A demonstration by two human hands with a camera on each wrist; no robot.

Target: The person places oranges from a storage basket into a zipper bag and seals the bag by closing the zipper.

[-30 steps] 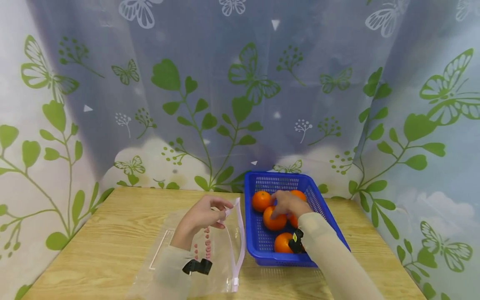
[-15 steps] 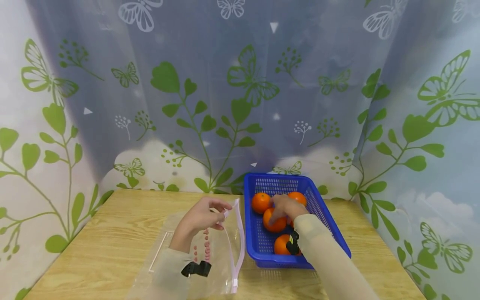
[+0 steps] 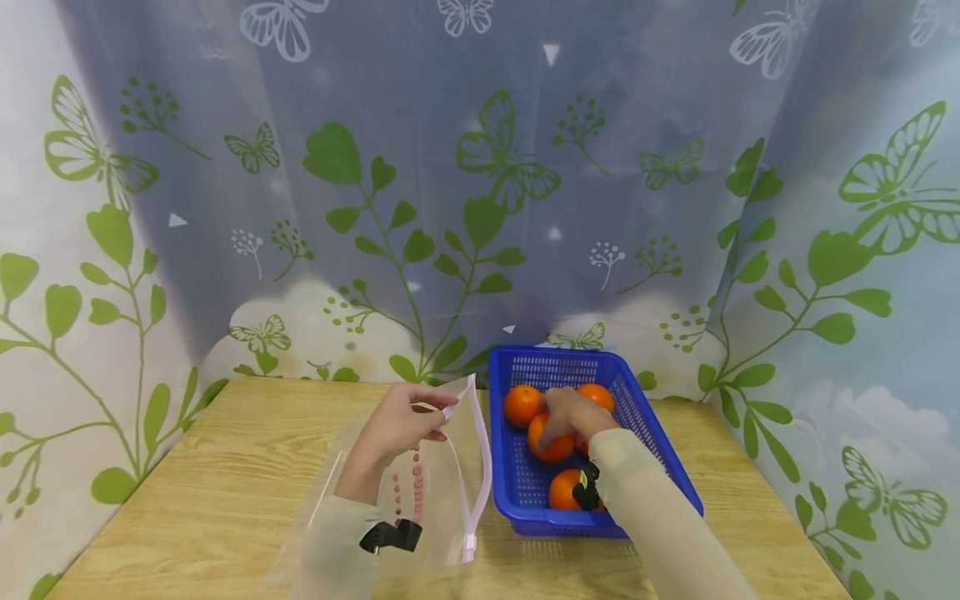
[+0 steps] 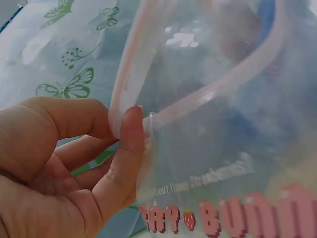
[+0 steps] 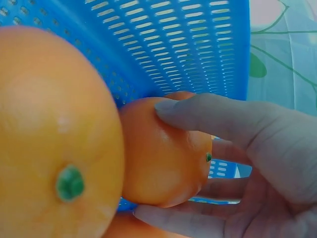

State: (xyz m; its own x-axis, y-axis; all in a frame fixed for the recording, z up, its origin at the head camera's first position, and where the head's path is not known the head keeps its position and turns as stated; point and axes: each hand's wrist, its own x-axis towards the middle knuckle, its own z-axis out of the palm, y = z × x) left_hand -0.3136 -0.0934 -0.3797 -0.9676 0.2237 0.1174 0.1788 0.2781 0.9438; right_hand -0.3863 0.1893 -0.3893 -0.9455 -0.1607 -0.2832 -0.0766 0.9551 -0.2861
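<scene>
My left hand (image 3: pixel 396 425) pinches the top edge of a clear zip bag (image 3: pixel 438 533) between thumb and forefinger. The bag's pale pink zip strip (image 3: pixel 485 467) bows apart, so its mouth gapes toward the basket. Pink lettering and a small strawberry print (image 4: pixel 189 219) show on the bag in the left wrist view. Inside the blue basket (image 3: pixel 525 527), my right hand (image 3: pixel 576 414) grips an orange (image 5: pixel 163 158), thumb on top and fingers around its far side. A larger-looking orange (image 5: pixel 54 134) fills the left of the right wrist view.
More oranges lie in the basket: one at the left (image 3: pixel 522 406), one at the back right (image 3: pixel 596 397), one near the front (image 3: pixel 564 489). The wooden table (image 3: pixel 217 467) ends at a curtain (image 3: pixel 420 250) printed with leaves and butterflies.
The left hand has drawn the bag's top edge slightly upward, and its far corner stands higher. My right hand shifted slightly left early on and stays at the same orange.
</scene>
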